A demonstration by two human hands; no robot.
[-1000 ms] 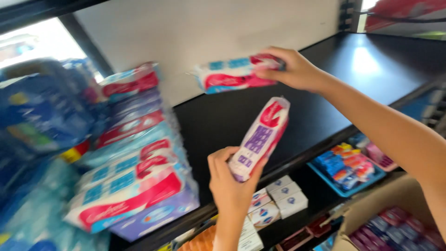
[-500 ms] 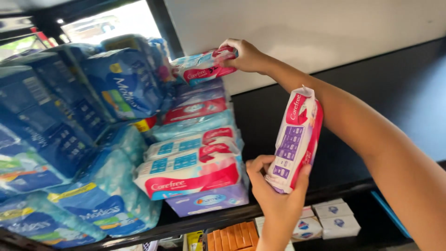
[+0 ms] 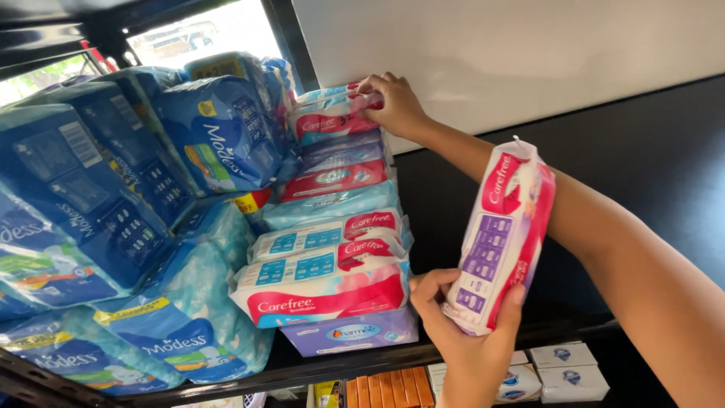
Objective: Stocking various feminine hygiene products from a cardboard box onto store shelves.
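Note:
My right hand (image 3: 396, 106) reaches up and left and grips a pink-and-white soft pack (image 3: 326, 119) lying on top of a stack of similar flat packs (image 3: 325, 272) on a black shelf. My left hand (image 3: 464, 344) comes up from below and holds a second pink, white and purple pack (image 3: 500, 234) upright by its lower end, in front of the shelf and to the right of the stack. My right forearm passes behind this upright pack.
Bulky blue soft packs (image 3: 219, 136) are piled at the left of the black shelf (image 3: 649, 166). A white wall panel (image 3: 491, 53) stands behind it. On the lower shelf sit small white boxes (image 3: 566, 363) and orange items (image 3: 385, 389).
My right hand has carried its pack left onto the top of the stack. My left hand has kept the upright pack in front of the shelf. The view has swung left.

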